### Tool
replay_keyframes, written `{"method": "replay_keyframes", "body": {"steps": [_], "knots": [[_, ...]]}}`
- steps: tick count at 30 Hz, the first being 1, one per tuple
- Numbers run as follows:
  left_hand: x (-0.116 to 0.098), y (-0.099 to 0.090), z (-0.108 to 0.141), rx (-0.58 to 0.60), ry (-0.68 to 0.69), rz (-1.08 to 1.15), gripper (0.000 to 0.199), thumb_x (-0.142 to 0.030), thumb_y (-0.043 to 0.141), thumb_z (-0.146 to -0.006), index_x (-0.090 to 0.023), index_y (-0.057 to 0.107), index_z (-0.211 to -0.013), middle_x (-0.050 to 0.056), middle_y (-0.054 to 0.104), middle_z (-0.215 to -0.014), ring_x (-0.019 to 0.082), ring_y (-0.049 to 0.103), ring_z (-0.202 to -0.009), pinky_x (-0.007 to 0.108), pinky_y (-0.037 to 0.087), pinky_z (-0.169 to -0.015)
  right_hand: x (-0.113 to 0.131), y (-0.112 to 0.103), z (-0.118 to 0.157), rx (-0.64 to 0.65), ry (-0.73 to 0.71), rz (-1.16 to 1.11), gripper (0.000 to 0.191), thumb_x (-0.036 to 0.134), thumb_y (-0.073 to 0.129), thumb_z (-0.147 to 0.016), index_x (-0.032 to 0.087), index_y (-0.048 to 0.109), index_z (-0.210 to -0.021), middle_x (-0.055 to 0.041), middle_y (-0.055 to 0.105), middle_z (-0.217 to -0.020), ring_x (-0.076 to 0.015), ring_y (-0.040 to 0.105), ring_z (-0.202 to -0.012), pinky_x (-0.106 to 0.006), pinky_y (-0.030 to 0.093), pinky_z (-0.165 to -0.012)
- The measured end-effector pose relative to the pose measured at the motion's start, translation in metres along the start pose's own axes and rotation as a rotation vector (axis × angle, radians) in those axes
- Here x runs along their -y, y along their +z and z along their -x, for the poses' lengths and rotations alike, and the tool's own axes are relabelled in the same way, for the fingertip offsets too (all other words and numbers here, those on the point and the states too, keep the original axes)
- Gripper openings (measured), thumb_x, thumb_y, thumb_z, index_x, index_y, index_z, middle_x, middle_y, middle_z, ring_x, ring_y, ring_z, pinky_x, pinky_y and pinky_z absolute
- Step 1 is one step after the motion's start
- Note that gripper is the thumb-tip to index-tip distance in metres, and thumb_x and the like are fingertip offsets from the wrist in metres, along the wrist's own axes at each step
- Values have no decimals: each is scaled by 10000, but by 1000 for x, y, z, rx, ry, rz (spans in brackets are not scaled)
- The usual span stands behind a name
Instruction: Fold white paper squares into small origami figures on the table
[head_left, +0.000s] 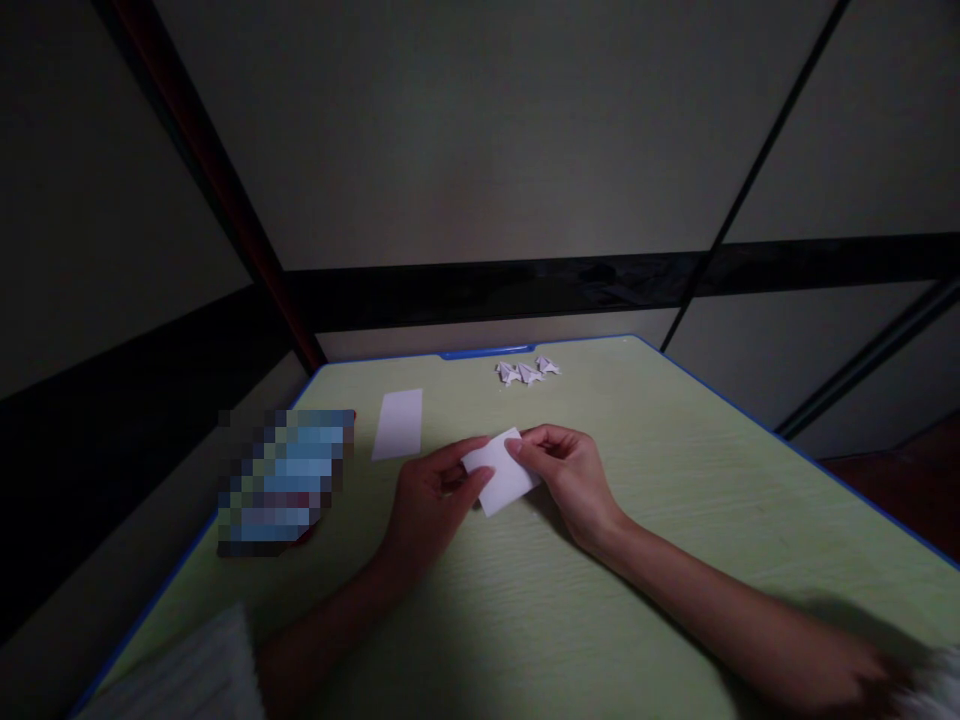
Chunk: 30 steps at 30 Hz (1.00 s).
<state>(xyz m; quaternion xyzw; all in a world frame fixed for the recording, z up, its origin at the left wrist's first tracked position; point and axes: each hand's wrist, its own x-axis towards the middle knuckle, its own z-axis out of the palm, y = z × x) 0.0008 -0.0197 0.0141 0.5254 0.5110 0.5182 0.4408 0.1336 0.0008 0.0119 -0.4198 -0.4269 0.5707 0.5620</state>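
A small white sheet of paper [501, 486] is held up a little above the table, tilted, between both hands. My left hand [435, 495] pinches its left edge, thumb on the near face and fingers behind. At the upper right edge my right hand [570, 470] grips it the same way, thumb on top and fingers curled behind. Whether the paper is folded over I cannot tell. Beyond the hands, three small folded paper figures [528, 374] stand in a row near the far edge. To the left lies a flat white sheet [399, 425].
The light green table [480, 620] has a blue rim and a blue handle-like piece [487, 352] at its far edge. On its left side lies a flat device with a blurred-out screen [289, 480]. A panelled cabinet front [480, 150] rises right behind the table.
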Motion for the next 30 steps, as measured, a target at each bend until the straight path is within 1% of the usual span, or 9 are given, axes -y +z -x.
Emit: {"method": "replay_keyframes", "body": {"steps": [8, 13, 19, 24, 30], "knots": [[8, -2, -2, 29, 36, -17, 302, -206, 615, -620, -128, 644, -911, -1, 635, -565, 122, 580, -555, 202, 457, -507, 0, 1, 0, -23, -11, 10, 194, 273, 691, -527, 118, 574, -522, 10, 553, -486, -71, 438, -434, -209, 313, -428], [5, -2, -2, 12, 33, -16, 282, -197, 616, -615, -125, 652, -885, 4, 650, -583, 117, 579, -542, 201, 465, -504, 0, 2, 0, -28, -2, 10, 205, 279, 694, -524, 113, 573, -526, 6, 552, -489, -70, 441, -436, -207, 313, -430], [1, -1, -1, -28, 3, -14, 271, -180, 623, -588, -118, 665, -848, -6, 631, -525, 112, 561, -493, 198, 454, -467, 0, 2, 0, -27, 1, 17, 215, 285, 705, -505, 113, 575, -515, 10, 550, -471, -68, 438, -429, -203, 310, -430], [3, -1, -2, -18, 18, -28, 277, -186, 621, -593, -119, 664, -859, -4, 631, -519, 116, 560, -488, 199, 450, -460, 1, 2, -1, -34, 7, 19, 215, 274, 713, -489, 120, 564, -497, 11, 549, -469, -70, 437, -423, -204, 309, -419], [4, -3, 0, 2, 13, -16, 279, -184, 609, -608, -117, 659, -874, -19, 652, -567, 116, 574, -535, 179, 456, -491, 1, 2, 4, -20, 2, 24, 162, 239, 682, -548, 123, 577, -506, 18, 551, -471, -58, 433, -428, -193, 301, -430]]}}
